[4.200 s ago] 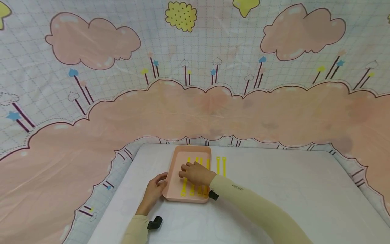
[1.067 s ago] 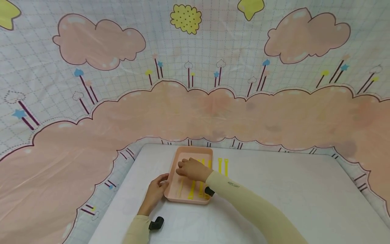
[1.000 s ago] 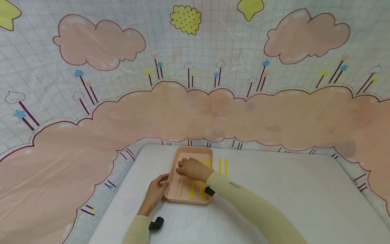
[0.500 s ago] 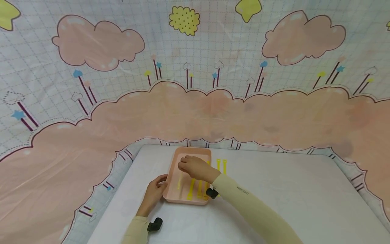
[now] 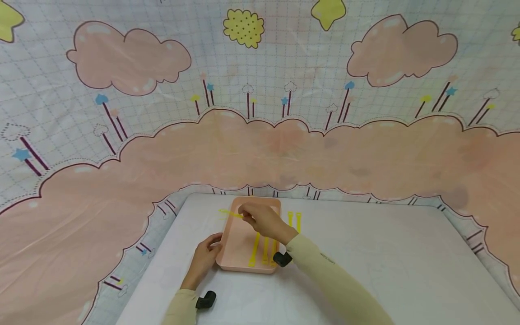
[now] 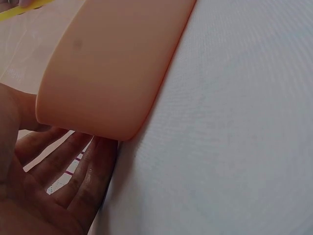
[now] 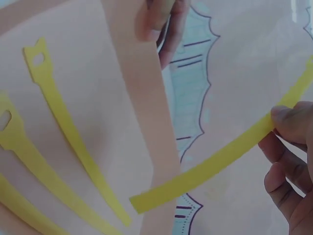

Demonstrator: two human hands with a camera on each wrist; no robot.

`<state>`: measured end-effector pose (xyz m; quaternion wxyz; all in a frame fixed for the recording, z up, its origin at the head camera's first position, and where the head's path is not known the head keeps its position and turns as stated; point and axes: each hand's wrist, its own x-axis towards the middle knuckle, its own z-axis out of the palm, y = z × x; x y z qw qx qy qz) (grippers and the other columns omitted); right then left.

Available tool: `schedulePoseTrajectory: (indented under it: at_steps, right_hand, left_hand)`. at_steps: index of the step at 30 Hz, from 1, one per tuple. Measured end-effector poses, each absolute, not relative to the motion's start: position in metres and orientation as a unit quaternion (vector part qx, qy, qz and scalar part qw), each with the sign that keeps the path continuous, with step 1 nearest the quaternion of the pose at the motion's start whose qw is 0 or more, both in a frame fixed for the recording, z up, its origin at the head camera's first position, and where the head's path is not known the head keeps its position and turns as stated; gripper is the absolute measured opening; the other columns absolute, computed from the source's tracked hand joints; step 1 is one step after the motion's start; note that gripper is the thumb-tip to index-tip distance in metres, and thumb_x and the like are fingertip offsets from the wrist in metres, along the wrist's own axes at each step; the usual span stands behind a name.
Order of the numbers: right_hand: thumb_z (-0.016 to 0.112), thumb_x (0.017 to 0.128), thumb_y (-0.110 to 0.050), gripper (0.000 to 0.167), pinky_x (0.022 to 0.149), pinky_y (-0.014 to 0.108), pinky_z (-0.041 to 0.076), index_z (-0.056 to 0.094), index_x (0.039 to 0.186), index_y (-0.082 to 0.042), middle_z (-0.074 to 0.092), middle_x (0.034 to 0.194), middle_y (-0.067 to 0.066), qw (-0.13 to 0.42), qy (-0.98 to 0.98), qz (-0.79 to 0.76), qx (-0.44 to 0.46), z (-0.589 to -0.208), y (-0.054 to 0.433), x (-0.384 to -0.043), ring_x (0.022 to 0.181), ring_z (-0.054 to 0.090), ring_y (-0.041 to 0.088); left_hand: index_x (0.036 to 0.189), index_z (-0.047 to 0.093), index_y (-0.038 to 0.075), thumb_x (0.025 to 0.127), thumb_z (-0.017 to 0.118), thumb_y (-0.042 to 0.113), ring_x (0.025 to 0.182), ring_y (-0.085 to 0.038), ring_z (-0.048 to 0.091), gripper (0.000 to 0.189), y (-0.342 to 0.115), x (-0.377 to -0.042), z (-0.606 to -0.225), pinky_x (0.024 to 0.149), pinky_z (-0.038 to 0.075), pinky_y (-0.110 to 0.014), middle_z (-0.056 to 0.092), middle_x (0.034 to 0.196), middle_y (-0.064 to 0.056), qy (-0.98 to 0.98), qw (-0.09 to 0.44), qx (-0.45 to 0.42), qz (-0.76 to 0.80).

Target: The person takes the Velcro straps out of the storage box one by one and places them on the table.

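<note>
Pinching one yellow cable tie (image 7: 200, 171) with the right hand (image 5: 266, 222) over the left rim of the peach tray (image 5: 235, 257), gripping that tray with the left hand (image 5: 204, 257); seemingly mid-transfer, next calling for clearing the rim

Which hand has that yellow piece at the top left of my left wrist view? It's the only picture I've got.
Observer: The right hand; it pinches a yellow strap between thumb and fingers.
Operator: Is there anything lying inside the tray?
Observer: Yes, at least three tray straps, also yellow, toward its right side in the head view.
Operator: And beyond the tray?
Observer: Two loose straps, yellow too, lie side by side on the table to the tray's right.
</note>
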<state>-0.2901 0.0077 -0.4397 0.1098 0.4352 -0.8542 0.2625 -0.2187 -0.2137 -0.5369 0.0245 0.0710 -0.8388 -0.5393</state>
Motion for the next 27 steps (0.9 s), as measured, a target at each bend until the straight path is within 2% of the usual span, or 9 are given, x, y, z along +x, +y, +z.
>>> schedulePoseTrajectory:
  at_steps: [4, 7, 13, 21, 27]
  right_hand:
    - [0.064, 0.094, -0.011, 0.023, 0.08, 0.025, 0.052, 0.062, 0.117, -0.011, 0.067, 0.102, 0.0, 0.091, -0.855, 0.307, 0.408, -0.44, 0.01, -0.289, 0.089, 0.063, 0.011]
    - [0.064, 0.094, -0.01, 0.02, 0.081, 0.025, 0.053, 0.064, 0.114, -0.01, 0.068, 0.102, 0.002, 0.093, -0.852, 0.33, 0.396, -0.442, 0.01, -0.288, 0.091, 0.064, 0.013]
    - [0.063, 0.095, -0.011, 0.01, 0.071, 0.019, 0.051, 0.065, 0.105, -0.012, 0.068, 0.1, 0.0, 0.096, -0.839, 0.369, 0.388, -0.448, 0.012, -0.286, 0.09, 0.065, 0.011]
    - [0.063, 0.096, -0.015, 0.01, 0.073, 0.021, 0.052, 0.066, 0.105, -0.012, 0.069, 0.1, 0.002, 0.068, -0.818, 0.461, 0.338, -0.452, 0.019, -0.282, 0.091, 0.065, 0.015]
    - [0.065, 0.094, -0.014, 0.011, 0.07, 0.022, 0.053, 0.066, 0.104, -0.009, 0.069, 0.096, 0.007, 0.042, -0.794, 0.539, 0.279, -0.454, 0.025, -0.279, 0.083, 0.064, 0.016]
  left_hand:
    - [0.134, 0.058, 0.005, 0.096, 0.056, 0.007, 0.102, -0.024, 0.065, 0.038, -0.213, -0.218, -0.538, 0.078, 0.051, -0.025, 0.061, 0.131, -0.019, -0.841, 0.026, 0.069, -0.537]
    - [0.134, 0.058, 0.005, 0.096, 0.056, 0.006, 0.102, -0.025, 0.065, 0.038, -0.213, -0.218, -0.538, 0.078, 0.051, -0.025, 0.061, 0.131, -0.019, -0.839, 0.03, 0.065, -0.539]
    - [0.133, 0.059, 0.004, 0.095, 0.056, 0.005, 0.101, -0.024, 0.065, 0.038, -0.213, -0.218, -0.538, 0.075, 0.05, -0.022, 0.062, 0.13, -0.019, -0.838, 0.034, 0.062, -0.54]
    - [0.133, 0.059, 0.004, 0.095, 0.057, 0.005, 0.101, -0.024, 0.065, 0.038, -0.214, -0.217, -0.538, 0.076, 0.05, -0.021, 0.062, 0.129, -0.019, -0.836, 0.038, 0.058, -0.545]
    - [0.134, 0.058, 0.003, 0.095, 0.057, 0.005, 0.102, -0.026, 0.065, 0.039, -0.214, -0.216, -0.538, 0.076, 0.05, -0.021, 0.061, 0.13, -0.02, -0.833, 0.036, 0.054, -0.55]
